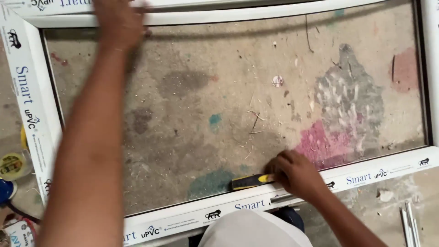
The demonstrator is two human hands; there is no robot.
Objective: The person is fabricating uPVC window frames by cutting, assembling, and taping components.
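A white plastic window frame (36, 110) lies flat on a stained concrete floor (219, 91). My left hand (118, 23) reaches across and rests flat on the frame's far rail, fingers spread. My right hand (295, 173) is closed around a yellow and black utility knife (249, 181), held against the inner edge of the near rail (366, 174). The knife points left along that rail. A pale cap brim or knee (251, 231) shows at the bottom, near my body.
Round yellow tape rolls or tins (13, 164) and a blue object (5, 190) sit left of the frame. Thin white strips (409, 219) lie on the floor at the lower right. Shavings and paint stains cover the concrete inside the frame.
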